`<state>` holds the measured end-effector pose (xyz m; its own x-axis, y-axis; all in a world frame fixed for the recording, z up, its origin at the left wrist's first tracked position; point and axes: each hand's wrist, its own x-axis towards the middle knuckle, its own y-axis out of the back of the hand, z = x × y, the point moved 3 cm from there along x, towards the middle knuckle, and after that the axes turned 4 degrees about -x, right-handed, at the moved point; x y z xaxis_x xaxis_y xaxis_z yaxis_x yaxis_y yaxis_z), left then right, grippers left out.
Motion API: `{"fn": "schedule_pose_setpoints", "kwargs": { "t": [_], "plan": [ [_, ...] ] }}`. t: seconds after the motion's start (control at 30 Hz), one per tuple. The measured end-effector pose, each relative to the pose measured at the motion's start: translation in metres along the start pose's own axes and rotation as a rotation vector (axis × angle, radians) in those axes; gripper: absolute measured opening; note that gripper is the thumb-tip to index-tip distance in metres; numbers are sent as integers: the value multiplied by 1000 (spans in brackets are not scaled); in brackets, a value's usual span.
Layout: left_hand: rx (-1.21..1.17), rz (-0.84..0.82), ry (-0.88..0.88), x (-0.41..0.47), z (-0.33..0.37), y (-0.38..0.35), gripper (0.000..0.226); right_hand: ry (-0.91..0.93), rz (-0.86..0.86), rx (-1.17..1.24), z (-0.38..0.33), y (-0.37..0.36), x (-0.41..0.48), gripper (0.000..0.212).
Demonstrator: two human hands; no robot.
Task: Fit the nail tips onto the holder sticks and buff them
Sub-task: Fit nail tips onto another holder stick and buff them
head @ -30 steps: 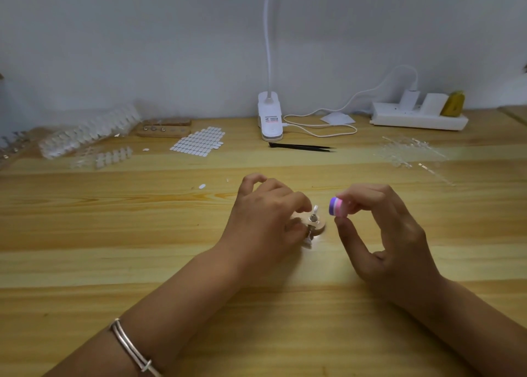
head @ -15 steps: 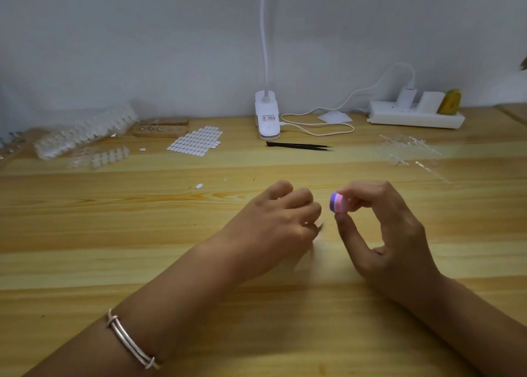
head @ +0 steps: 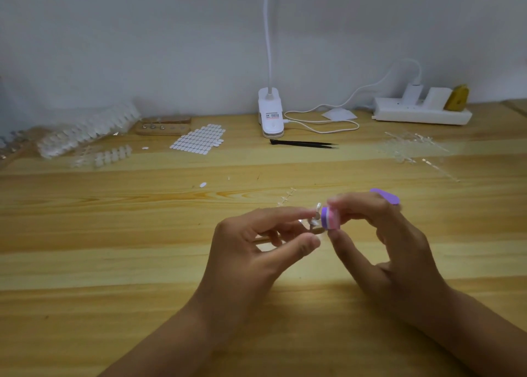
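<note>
My left hand (head: 253, 251) pinches a small holder stick (head: 313, 223) between forefinger and thumb; a pale nail tip (head: 317, 207) stands on its top end. My right hand (head: 382, 242) grips a purple and pink buffer block (head: 330, 218), whose near end touches the nail tip. The buffer's far end (head: 385, 196) sticks out behind my right fingers. Both hands hover just above the wooden table (head: 114, 234) near its middle.
Back left lie bagged nail tips (head: 85, 132), a wooden holder base (head: 164, 127), a sheet of white adhesive tabs (head: 199, 140) and a strip of tips (head: 112, 155). A clip lamp (head: 270, 114), black tweezers (head: 303, 143), a power strip (head: 422, 111) and clear sprues (head: 410, 148) line the back.
My left hand has turned palm-up and lifted the stick, so the nail tip shows again. My right hand brought the buffer left against the tip.
</note>
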<state>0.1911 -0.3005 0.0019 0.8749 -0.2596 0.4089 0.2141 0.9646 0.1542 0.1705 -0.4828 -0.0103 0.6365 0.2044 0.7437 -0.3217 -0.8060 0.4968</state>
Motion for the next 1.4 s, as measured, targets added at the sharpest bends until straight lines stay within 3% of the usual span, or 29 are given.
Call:
{"fn": "schedule_pose_setpoints", "kwargs": {
  "t": [0.37, 0.47, 0.67, 0.9, 1.2, 1.4],
  "plan": [
    [-163, -11, 114, -9, -4, -14, 36, -8, -2, -8, -2, -3, 0, 24],
    [-220, 25, 168, -9, -8, -13, 28, -25, 25, -38, -2, -4, 0, 24],
    [-216, 30, 112, -8, -5, -11, 22, -60, 40, -54, -2, -5, -1, 22],
    [-157, 24, 55, -10, -2, -14, 40, -63, 66, -72, -5, -4, -1, 21],
    [-138, 51, 69, -6, 0, -8, 34, 135, 59, -200, -11, 0, 3, 27],
    [-36, 43, -26, -8, 7, -8, 31, 265, -15, -302, -12, 5, -2, 38]
  ]
}}
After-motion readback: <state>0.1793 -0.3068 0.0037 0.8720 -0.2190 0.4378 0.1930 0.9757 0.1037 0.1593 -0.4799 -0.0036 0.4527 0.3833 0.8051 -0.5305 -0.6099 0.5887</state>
